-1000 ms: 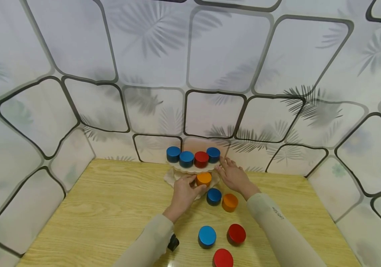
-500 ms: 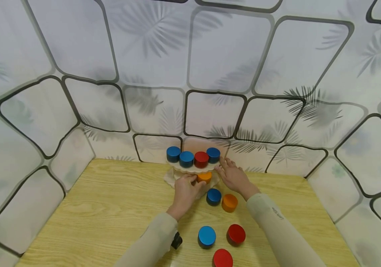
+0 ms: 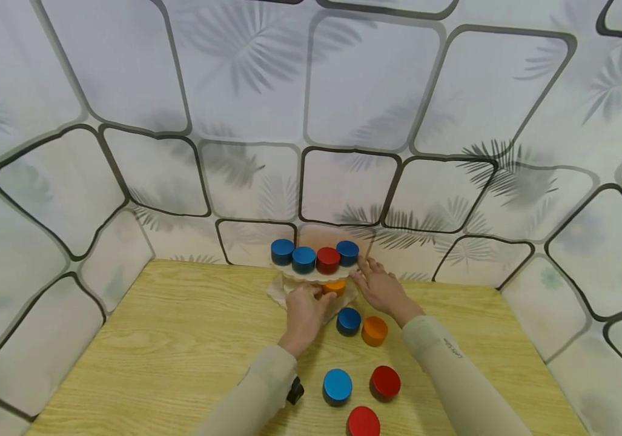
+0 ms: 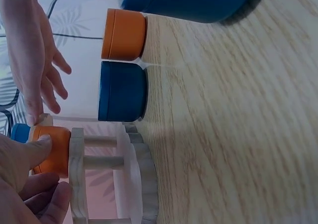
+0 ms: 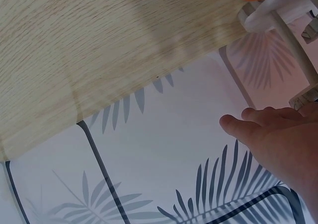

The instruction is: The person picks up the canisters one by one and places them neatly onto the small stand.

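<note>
My left hand [image 3: 305,316] pinches an orange round tin [image 4: 55,149] between thumb and fingers, on a lower tier of a wooden tiered stand [image 4: 77,179]. In the head view the top tier [image 3: 315,277] partly covers this tin. Several tins stand upright on that tier: blue ones, such as a blue tin [image 3: 304,259], and a red tin [image 3: 328,259]. With fingers extended, my right hand [image 3: 381,289] touches the top tier's right edge; the exact contact is partly hidden in the right wrist view.
On the wooden table [image 3: 191,339] before the stand are a dark blue tin [image 3: 349,321] and another orange tin [image 3: 374,330]. Nearer lie a light blue tin [image 3: 337,386], a dark red tin [image 3: 385,383] and a bright red tin [image 3: 364,421]. A patterned backdrop [image 3: 354,188] rises close behind the stand.
My left hand has pushed the orange tin a little farther back, under the top tier, which now covers more of it. The right hand stays at the top tier's edge.
</note>
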Demonstrator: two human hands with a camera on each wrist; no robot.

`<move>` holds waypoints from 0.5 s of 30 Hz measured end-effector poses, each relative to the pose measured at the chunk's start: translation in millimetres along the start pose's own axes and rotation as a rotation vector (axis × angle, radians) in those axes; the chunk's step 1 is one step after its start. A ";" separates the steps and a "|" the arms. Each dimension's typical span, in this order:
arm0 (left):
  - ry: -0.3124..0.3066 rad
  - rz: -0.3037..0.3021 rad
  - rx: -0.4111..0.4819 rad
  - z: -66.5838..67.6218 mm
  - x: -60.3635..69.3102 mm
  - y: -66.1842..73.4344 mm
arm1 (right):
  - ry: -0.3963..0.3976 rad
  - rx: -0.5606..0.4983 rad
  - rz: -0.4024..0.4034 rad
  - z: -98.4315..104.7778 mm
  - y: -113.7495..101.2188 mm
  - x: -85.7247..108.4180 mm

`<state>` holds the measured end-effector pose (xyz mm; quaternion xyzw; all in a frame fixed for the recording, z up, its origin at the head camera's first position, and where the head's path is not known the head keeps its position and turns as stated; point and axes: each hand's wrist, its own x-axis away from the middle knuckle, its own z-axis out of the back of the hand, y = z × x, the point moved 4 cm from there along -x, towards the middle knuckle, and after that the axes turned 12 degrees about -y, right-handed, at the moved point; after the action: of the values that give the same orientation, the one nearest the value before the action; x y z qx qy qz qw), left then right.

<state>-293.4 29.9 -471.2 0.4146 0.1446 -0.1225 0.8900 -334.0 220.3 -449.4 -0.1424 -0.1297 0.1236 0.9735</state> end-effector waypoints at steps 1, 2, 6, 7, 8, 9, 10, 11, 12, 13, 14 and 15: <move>0.003 0.006 -0.002 -0.3 -0.4 -0.1 | -0.001 -0.002 -0.001 0.1 -0.3 -0.1; 0.004 0.012 -0.006 -0.6 -0.8 -0.3 | -0.003 -0.002 -0.003 0.1 -0.6 -0.1; -0.004 0.049 0.002 -1.4 -2.1 0.2 | -0.008 -0.001 -0.010 0.4 -0.1 -0.4; -0.009 0.063 0.008 -1.4 -2.4 0.6 | -0.008 -0.001 -0.012 0.3 0.5 -0.8; -0.013 0.074 0.013 -1.3 -2.6 0.9 | -0.006 0.001 -0.012 0.1 0.7 -1.1; -0.012 0.079 0.014 -1.4 -2.7 1.3 | -0.004 0.002 -0.012 -0.2 1.1 -1.6; -0.015 0.085 0.020 -1.2 -2.7 1.4 | -0.002 0.004 -0.011 -0.4 1.3 -1.9; -0.017 0.089 0.027 -1.1 -2.6 1.4 | 0.000 0.005 -0.010 -0.8 1.6 -2.4; -0.018 0.090 0.037 -1.2 -2.4 1.3 | 0.001 0.004 -0.009 -1.3 1.8 -2.8; -0.019 0.088 0.046 -1.2 -1.8 0.9 | 0.002 0.006 -0.009 -1.7 2.1 -3.1; -0.017 0.077 0.057 -1.4 -1.1 0.2 | 0.001 0.004 -0.009 -1.9 2.3 -3.2; -0.018 0.069 0.075 -1.2 0.0 -0.4 | 0.001 0.003 -0.010 -2.1 2.6 -3.2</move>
<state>-293.7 30.5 -472.2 0.4515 0.1177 -0.1007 0.8787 -336.9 221.3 -452.9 -0.1402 -0.1296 0.1190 0.9744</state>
